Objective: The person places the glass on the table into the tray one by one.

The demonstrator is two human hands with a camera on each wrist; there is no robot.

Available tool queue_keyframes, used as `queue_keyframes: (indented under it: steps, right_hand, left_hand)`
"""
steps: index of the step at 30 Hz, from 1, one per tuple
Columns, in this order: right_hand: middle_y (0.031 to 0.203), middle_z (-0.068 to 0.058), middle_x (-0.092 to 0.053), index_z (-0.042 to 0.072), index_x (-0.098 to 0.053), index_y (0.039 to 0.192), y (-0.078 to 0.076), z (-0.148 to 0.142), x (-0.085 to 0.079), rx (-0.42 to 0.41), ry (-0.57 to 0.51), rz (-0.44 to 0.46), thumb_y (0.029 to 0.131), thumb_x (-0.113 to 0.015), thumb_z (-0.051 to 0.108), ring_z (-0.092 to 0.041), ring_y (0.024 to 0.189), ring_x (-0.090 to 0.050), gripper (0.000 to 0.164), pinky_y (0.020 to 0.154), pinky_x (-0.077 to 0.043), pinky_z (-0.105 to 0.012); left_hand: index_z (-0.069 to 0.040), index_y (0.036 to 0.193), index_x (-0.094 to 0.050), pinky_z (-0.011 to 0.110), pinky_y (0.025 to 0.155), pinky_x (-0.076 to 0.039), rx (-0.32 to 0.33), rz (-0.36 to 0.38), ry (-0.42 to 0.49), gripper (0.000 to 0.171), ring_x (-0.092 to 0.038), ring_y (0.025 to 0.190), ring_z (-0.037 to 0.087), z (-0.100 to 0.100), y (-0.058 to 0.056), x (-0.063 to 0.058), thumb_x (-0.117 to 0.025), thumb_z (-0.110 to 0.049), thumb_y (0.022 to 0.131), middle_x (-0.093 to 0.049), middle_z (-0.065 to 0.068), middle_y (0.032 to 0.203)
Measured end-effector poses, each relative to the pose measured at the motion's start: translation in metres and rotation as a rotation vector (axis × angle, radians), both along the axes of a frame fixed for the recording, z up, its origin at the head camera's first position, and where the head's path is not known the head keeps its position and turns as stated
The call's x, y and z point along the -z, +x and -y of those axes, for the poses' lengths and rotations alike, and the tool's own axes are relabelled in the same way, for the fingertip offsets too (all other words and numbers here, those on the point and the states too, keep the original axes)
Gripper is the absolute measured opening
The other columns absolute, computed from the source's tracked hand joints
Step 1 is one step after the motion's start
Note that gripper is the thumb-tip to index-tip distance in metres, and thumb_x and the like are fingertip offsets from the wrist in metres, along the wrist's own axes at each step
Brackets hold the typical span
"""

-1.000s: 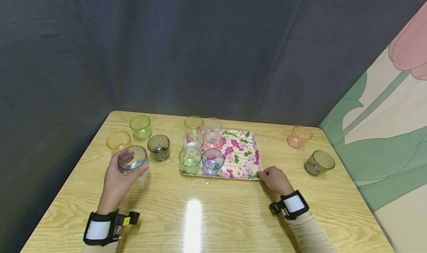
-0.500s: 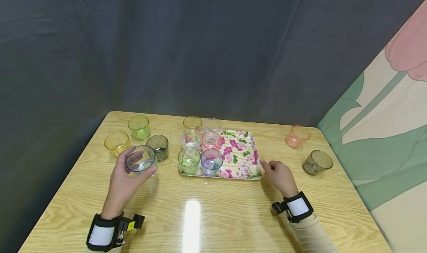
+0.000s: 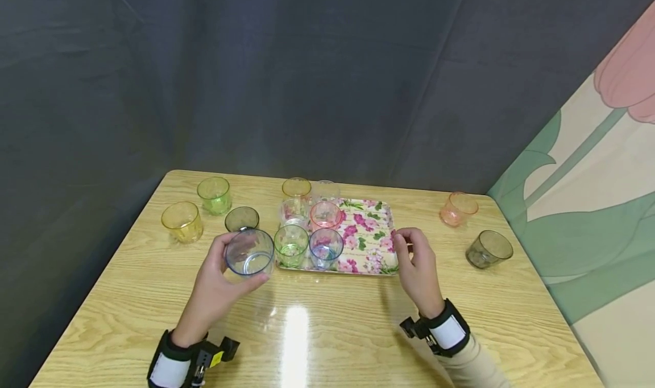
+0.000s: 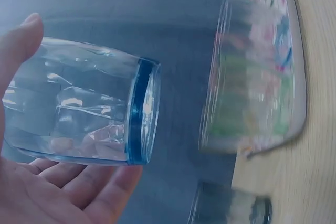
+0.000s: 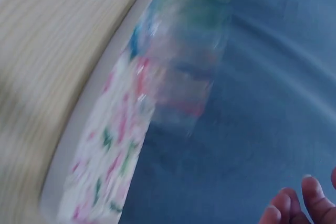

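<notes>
Hanging curtain: a dark wall behind the floral tray.
Table: stretching around the tray, near edge out of frame.
Tray: left part covered by clustered cups, which blur together in the right-wrist view.
Left hand: grasping the blue-rimmed cup, lifted just left of the tray; only the left-wrist view shows the blue band at the cup's base.
Right hand: free, fingers loosely bent by the tray's right edge; the right-wrist view crops it to fingertips.
Grey cup: left of the tray, partly blocked by the blue-rimmed cup.
</notes>
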State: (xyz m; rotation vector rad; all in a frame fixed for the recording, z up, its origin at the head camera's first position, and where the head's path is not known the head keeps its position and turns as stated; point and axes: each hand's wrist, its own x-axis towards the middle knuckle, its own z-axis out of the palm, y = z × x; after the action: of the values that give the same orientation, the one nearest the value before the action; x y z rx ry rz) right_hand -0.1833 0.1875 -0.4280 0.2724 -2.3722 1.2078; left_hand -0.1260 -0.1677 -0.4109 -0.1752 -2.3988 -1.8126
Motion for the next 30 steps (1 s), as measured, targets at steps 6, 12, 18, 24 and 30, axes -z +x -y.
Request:
queue_keyframes:
  steps: [6, 12, 18, 24, 30]
  right_hand:
    - [0.125, -0.016, -0.059, -0.002, -0.055, 0.128, 0.014, 0.023, -0.011, -0.229, -0.050, -0.010, 0.104, -0.044, 0.001, -0.009, 0.115, -0.053, 0.026, 0.095, -0.041, -0.011]
    - [0.154, -0.019, -0.037, 0.008, -0.034, 0.153, 0.026, 0.043, -0.013, -0.535, -0.114, 0.040, 0.108, -0.033, 0.007, -0.016, 0.143, -0.038, 0.045, 0.116, -0.036, -0.024]
    - [0.163, -0.026, -0.016, 0.008, -0.011, 0.160, 0.029, 0.056, -0.008, -0.720, -0.161, 0.060, 0.111, -0.018, 0.034, -0.018, 0.152, -0.023, 0.056, 0.122, -0.026, -0.029]
    - [0.167, -0.016, -0.008, 0.011, 0.006, 0.160, 0.033, 0.059, -0.005, -0.827, -0.203, 0.109, 0.107, -0.005, 0.049, -0.021, 0.155, -0.018, 0.067, 0.123, -0.022, -0.027]
    - [0.165, -0.022, -0.015, 0.007, 0.009, 0.159, 0.038, 0.058, -0.006, -0.913, -0.165, 0.121, 0.106, -0.007, 0.053, -0.023, 0.154, -0.020, 0.073, 0.123, -0.017, -0.027]
  left_hand:
    - [-0.013, 0.141, -0.044, 0.050, 0.112, -0.040, 0.057, -0.018, 0.009, 0.080, -0.053, 0.129, 0.028, -0.026, 0.006, -0.002, -0.088, -0.015, 0.074, -0.054, 0.007, 0.142]
    - [-0.020, 0.142, -0.050, 0.054, 0.111, -0.039, 0.128, -0.087, 0.016, 0.085, -0.052, 0.128, 0.026, -0.053, 0.011, -0.001, -0.092, -0.021, 0.068, -0.052, 0.005, 0.141]
    - [-0.028, 0.145, -0.048, 0.041, 0.100, -0.050, 0.215, -0.096, 0.015, 0.088, -0.055, 0.122, 0.021, -0.074, 0.015, 0.007, -0.092, -0.026, 0.069, -0.053, 0.000, 0.138]
    - [-0.025, 0.152, -0.040, 0.036, 0.102, -0.052, 0.313, -0.075, 0.101, 0.095, -0.052, 0.129, 0.022, -0.088, 0.018, 0.010, -0.090, -0.020, 0.072, -0.048, 0.005, 0.148]
    - [-0.019, 0.155, -0.033, 0.032, 0.107, -0.048, 0.347, -0.029, 0.185, 0.100, -0.050, 0.133, 0.026, -0.092, 0.019, 0.011, -0.089, -0.013, 0.072, -0.048, 0.011, 0.147]
